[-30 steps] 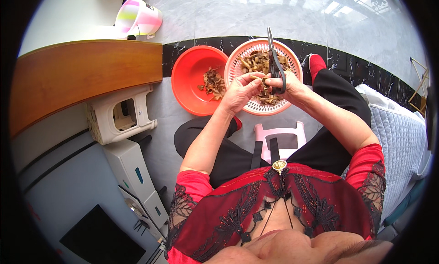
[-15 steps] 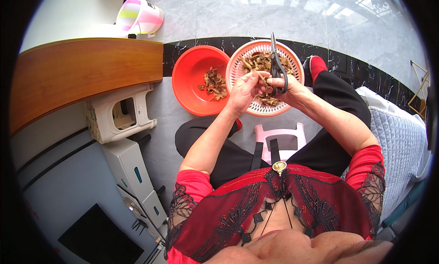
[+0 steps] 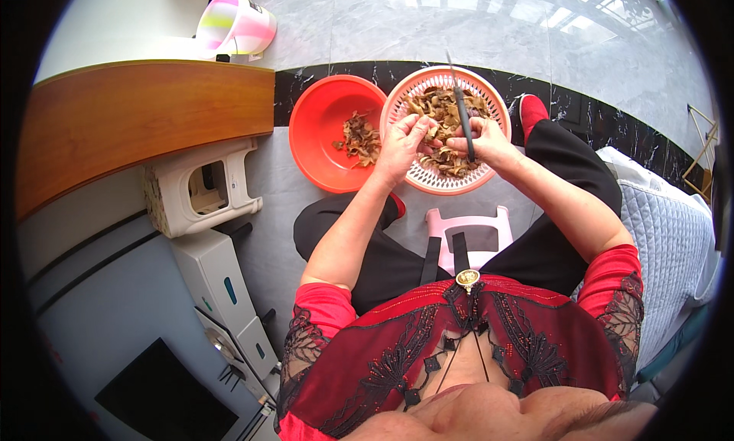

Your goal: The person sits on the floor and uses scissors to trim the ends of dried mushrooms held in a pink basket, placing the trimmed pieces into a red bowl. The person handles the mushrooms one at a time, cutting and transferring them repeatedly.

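Observation:
My left hand (image 3: 401, 146) is closed, pinching a small brown piece (image 3: 431, 134) that looks like dried mushroom, above a pink plastic colander (image 3: 499, 111). Black-handled scissors (image 3: 462, 114) are gripped in my right hand (image 3: 488, 144). Their blades point away from me and they show nearly edge-on, so whether the blades are apart is unclear. The right fingertips come close to the piece. Similar brown pieces (image 3: 437, 102) fill the colander beneath both hands. Left of it, touching or nearly so, a red-orange basin (image 3: 311, 135) holds a smaller heap of brown scraps (image 3: 357, 139).
A pink stool (image 3: 501, 228) is between my legs. To the left are a wooden tabletop (image 3: 153, 124), a cream plastic stool (image 3: 183, 200) and a white drawer unit (image 3: 218, 277). A pastel bucket (image 3: 256, 28) stands at the far left; a pale quilted cover (image 3: 661, 235) lies at right.
The scissors have turned from showing their handle loops to nearly edge-on. My right hand has rolled with them, and the fingertips of both hands have drawn slightly apart.

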### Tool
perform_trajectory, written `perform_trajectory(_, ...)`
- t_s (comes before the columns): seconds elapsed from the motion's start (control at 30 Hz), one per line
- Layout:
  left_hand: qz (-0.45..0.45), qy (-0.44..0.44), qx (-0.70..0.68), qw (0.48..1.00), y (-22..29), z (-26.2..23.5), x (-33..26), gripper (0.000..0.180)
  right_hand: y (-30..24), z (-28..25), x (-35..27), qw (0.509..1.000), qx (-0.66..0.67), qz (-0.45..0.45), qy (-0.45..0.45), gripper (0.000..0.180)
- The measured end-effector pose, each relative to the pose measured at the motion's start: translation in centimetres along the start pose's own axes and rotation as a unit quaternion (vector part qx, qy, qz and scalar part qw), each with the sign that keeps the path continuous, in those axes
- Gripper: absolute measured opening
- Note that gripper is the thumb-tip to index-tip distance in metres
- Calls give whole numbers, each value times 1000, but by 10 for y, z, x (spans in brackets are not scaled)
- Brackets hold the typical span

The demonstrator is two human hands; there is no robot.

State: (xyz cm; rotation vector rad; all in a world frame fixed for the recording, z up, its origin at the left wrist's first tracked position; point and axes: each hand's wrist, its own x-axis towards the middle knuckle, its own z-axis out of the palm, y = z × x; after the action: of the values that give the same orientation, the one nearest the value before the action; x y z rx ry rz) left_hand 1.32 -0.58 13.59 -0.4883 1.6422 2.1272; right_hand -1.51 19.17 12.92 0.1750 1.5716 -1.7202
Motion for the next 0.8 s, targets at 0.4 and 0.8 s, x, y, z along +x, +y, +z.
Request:
perform_trajectory(0.4, -44, 4, -85, 995, 0, -27, 12, 19, 9, -4, 3, 823, -554, -67, 108, 42)
perform_trajectory(0.8, -32, 34, -105, 993, -24, -78, 31, 14, 6, -3, 3, 857, -503, -76, 86, 38)
